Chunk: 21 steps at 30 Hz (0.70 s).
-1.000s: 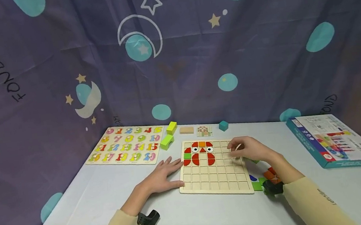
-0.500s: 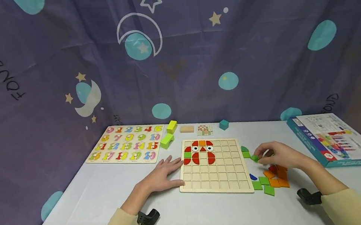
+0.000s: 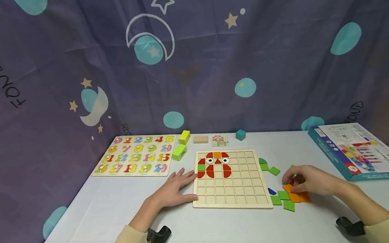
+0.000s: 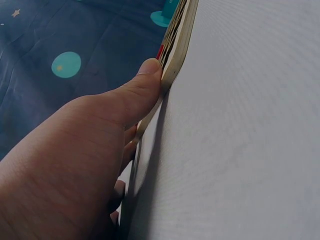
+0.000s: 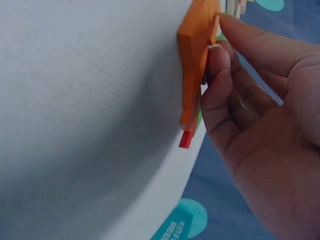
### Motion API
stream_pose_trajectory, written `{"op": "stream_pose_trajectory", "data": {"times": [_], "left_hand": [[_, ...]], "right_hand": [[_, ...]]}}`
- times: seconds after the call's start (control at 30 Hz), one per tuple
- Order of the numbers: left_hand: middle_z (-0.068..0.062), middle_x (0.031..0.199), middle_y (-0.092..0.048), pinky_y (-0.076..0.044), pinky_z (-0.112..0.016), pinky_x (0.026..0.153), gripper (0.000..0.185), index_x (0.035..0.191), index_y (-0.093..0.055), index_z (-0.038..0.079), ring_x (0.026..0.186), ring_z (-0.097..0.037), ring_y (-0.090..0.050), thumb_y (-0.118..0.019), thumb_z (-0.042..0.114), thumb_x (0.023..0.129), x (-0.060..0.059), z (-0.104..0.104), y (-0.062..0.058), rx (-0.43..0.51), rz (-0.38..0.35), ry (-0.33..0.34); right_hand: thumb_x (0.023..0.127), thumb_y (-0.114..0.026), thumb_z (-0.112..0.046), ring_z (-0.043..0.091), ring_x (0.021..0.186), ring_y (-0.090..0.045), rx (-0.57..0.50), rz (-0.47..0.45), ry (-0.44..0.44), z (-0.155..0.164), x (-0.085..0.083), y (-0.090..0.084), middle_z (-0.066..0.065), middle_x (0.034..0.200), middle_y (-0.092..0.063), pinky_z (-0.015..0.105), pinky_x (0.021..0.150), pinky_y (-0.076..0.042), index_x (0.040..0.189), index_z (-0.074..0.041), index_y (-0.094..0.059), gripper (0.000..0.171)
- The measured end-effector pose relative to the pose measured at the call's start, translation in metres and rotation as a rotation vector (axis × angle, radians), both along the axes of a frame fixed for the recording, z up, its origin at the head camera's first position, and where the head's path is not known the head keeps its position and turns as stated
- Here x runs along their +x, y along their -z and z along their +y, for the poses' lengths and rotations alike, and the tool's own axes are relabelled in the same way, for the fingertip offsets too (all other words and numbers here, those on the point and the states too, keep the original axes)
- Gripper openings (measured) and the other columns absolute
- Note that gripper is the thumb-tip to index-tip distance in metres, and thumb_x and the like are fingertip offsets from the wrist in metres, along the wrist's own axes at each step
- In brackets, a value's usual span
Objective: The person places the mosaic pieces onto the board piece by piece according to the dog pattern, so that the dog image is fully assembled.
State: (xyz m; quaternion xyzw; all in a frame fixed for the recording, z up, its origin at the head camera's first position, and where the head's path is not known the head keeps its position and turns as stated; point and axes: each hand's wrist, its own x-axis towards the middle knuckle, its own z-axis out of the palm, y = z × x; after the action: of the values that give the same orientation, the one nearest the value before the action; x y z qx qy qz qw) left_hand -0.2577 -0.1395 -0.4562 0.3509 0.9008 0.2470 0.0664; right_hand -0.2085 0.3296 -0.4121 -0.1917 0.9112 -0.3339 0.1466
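Note:
My left hand [image 3: 176,189] rests at the left edge of a wooden grid board [image 3: 240,195], fingers spread and touching it; the left wrist view shows the thumb [image 4: 145,82] against the rim. Red, green and orange tiles and two eye tiles form a figure in the board's upper left. To the right of the board, my right hand [image 3: 311,180] is over a loose cluster of orange tiles [image 3: 294,197]. In the right wrist view its thumb touches an orange tile [image 5: 195,40], with the other fingers bent beside the pile. A red tile [image 5: 187,139] shows under the pile.
Green tiles [image 3: 289,206] and a blue piece [image 3: 272,191] lie right of the board. A number puzzle [image 3: 137,157] is at the back left, near green blocks [image 3: 179,152], a small picture card [image 3: 220,141] and a teal cube [image 3: 240,135]. A box [image 3: 362,153] lies at right.
My right hand has moved from the board to a green tile at the right, then down to the orange tiles. That green tile now lies flat on the table. The left hand stays put.

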Motion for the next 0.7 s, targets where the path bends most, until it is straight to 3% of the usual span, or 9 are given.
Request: {"op": "stream_pose_trajectory", "data": {"times": [0.37, 0.7], "left_hand": [[-0.004, 0.161, -0.034, -0.009, -0.057, 0.12, 0.079, 0.155, -0.044, 0.015, 0.152, -0.036, -0.013, -0.066, 0.057, 0.092, -0.0015, 0.0001, 0.0023, -0.007, 0.008, -0.002], [-0.006, 0.161, -0.035, -0.009, -0.058, 0.12, 0.078, 0.154, -0.044, 0.015, 0.151, -0.038, -0.014, -0.067, 0.056, 0.092, 0.0, 0.0011, 0.0008, 0.002, 0.008, -0.001]], "right_hand": [[0.086, -0.079, -0.005, 0.022, 0.086, -0.051, 0.072, 0.047, -0.027, -0.004, 0.0004, 0.0018, 0.0, 0.093, -0.057, 0.023, 0.071, -0.049, 0.104, -0.011, -0.071, 0.02], [0.086, -0.078, -0.004, 0.021, 0.085, -0.052, 0.069, 0.052, 0.019, -0.0079, -0.0008, 0.002, 0.0, 0.089, -0.057, 0.023, 0.071, -0.05, 0.103, -0.01, -0.069, 0.02]]}}
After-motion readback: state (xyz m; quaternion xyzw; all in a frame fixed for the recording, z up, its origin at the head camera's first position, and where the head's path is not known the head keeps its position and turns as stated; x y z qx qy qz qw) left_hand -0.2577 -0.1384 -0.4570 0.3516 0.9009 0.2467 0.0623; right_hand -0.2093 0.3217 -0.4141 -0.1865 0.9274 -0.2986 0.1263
